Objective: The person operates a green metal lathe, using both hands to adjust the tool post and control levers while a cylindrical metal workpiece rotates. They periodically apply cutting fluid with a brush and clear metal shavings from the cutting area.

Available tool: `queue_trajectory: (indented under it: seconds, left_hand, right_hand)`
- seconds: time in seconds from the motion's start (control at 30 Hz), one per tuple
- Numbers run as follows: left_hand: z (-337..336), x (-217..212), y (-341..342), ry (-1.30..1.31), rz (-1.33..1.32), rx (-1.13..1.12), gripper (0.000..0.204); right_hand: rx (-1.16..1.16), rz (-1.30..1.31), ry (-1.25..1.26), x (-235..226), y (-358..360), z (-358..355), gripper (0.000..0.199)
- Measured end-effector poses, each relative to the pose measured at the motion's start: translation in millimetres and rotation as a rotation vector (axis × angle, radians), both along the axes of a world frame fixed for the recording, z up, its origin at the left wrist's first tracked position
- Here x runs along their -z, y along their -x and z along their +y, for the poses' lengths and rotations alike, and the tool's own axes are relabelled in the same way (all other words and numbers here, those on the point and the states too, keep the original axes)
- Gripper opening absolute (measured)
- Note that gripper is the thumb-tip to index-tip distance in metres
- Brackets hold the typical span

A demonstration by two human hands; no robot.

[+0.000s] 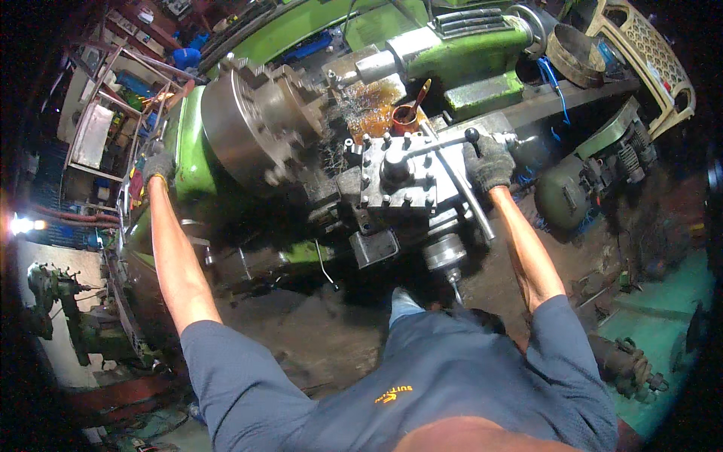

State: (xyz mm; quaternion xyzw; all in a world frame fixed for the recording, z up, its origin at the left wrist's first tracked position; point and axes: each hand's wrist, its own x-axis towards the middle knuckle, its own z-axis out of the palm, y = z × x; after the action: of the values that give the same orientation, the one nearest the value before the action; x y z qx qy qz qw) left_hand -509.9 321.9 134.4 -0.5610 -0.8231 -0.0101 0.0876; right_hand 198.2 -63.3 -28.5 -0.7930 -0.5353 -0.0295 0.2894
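Cluttered workshop, green lathe [301,30]: your gloved left hand [157,164] rests on the headstock, grip unclear; your gloved right hand [489,162] clamps the tool-post handle [472,135].

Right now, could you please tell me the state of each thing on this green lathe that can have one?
Round grey steel chuck: no workpiece visible in its jaws.
Dark square tool post: bolts standing upright.
Small orange cup: open, a stick standing in it.
Left hand: gloved, resting on the green headstock.
Right hand: gloved, gripping the black-knobbed lever.
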Motion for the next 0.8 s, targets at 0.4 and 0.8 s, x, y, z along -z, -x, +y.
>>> queue_trajectory:
  seconds: [0.4, 0.8]
  left_hand:
    - [-38.3, 0.3, -26.6, 0.096, 0.492, 0.188, 0.032]
    - [-131.2, -6.8, -100.4, -0.767, -1.240, 0.175, 0.033]
  right_hand:
    - [-0.010, 0.048, 0.014, 5.4, -2.8, 0.3, 0.023]
    - [-0.031, 0.050, -0.010, 16.7, -9.9, 3.5, 0.024]
